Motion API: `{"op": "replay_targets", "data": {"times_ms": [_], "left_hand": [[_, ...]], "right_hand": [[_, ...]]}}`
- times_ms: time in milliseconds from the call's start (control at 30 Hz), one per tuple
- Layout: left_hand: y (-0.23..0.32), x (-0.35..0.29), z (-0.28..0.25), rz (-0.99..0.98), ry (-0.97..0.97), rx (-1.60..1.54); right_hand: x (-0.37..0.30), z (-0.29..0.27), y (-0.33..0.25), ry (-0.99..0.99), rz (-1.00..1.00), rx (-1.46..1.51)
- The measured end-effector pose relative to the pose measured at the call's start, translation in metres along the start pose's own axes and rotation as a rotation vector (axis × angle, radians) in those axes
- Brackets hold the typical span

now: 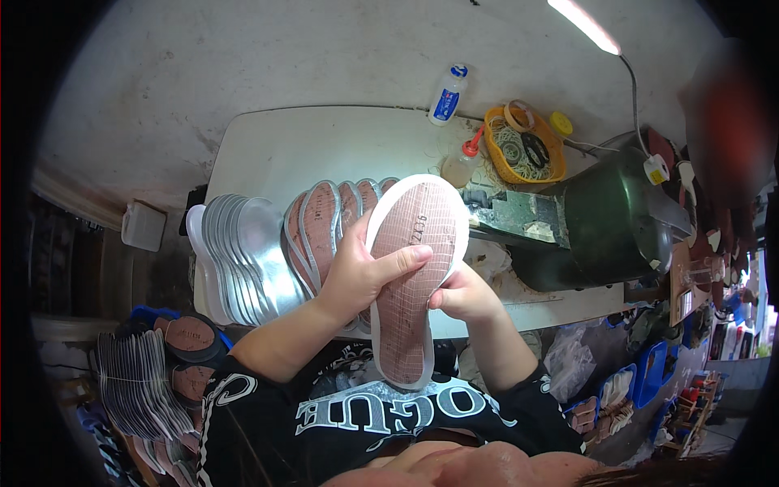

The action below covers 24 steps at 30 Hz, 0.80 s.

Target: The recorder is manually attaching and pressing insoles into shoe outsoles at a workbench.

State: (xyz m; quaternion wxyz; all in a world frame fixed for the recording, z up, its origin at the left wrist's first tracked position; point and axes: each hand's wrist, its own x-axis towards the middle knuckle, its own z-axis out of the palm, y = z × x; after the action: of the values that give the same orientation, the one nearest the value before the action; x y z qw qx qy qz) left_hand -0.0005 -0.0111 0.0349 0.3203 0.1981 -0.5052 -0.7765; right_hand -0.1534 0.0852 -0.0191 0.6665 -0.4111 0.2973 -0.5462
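A stained pale wall point(324, 61) stands behind the white table point(268, 146), a tube lamp point(586, 26) glowing at upper right

A single shoe insole point(403, 329), its brownish-pink face finely gridded and marked with dark print inside a pale rim, is held raised at the near edge of the desk point(272, 150), broader rounded end away from the person, narrower end toward the chest.

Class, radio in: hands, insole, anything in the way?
Left hand, right hand: both gripping insole. Insole white-rimmed, brown face showing. Silver-edged soles on table beyond; no obstruction seen.
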Motion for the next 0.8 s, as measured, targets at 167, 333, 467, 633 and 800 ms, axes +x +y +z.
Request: {"op": "replay_targets", "data": {"times_ms": [167, 333, 467, 633, 800], "left_hand": [[-0.016, 0.010, -0.002, 0.215, 0.272, 0.370], [-0.027, 0.033, -0.019, 0.153, 0.222, 0.245], [-0.033, 0.055, -0.021, 0.092, 0.259, 0.173], [-0.053, 0.077, -0.018, 0.007, 0.235, 0.179], [-0.051, 0.093, -0.006, -0.034, 0.202, 0.134]], "right_hand": [[0.008, 0.019, -0.038, 0.336, 0.086, -0.636], [0.009, 0.015, -0.042, 0.420, 0.009, -0.509], [-0.004, -0.002, -0.029, 0.372, 0.128, 0.087], [-0.039, -0.006, -0.011, 0.403, 0.147, 0.087], [-0.042, 0.012, -0.024, 0.398, 0.191, 0.116]]}}
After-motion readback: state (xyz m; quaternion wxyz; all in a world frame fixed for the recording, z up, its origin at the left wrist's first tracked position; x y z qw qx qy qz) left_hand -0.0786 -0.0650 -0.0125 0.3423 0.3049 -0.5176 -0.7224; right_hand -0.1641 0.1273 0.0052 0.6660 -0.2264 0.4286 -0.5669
